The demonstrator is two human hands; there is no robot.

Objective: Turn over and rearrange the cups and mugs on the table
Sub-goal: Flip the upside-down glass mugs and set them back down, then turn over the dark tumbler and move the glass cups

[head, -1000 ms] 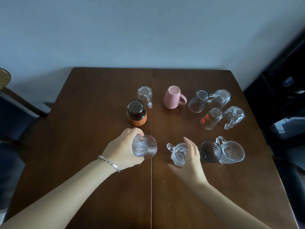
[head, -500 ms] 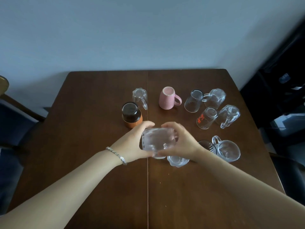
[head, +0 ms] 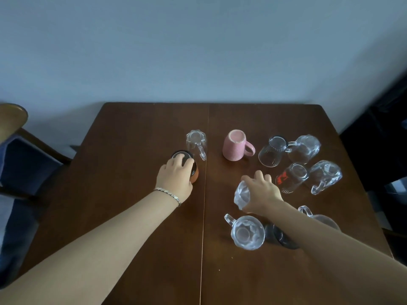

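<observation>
My left hand (head: 175, 178) grips the top of an upside-down dark cup with an orange band (head: 191, 167), left of the table's centre seam. My right hand (head: 262, 191) holds a clear glass (head: 241, 195) tilted on its side just above the table. An inverted clear mug (head: 246, 232) stands near my right forearm, with a dark glass (head: 280, 237) and another clear mug (head: 323, 217) partly hidden behind the arm. Farther back stand a clear mug (head: 196, 143) and a pink mug (head: 235, 145), both upside down.
Several more clear glasses and mugs cluster at the right: a ribbed glass (head: 272, 154), a mug (head: 305, 148), a red-printed glass (head: 291, 177) and a mug (head: 324, 176). The brown wooden table (head: 123, 216) meets a wall behind. A chair (head: 19, 150) stands at left.
The clear glass passed from my left hand to my right, which carried it to the right. My left hand moved back and took hold of the dark cup.
</observation>
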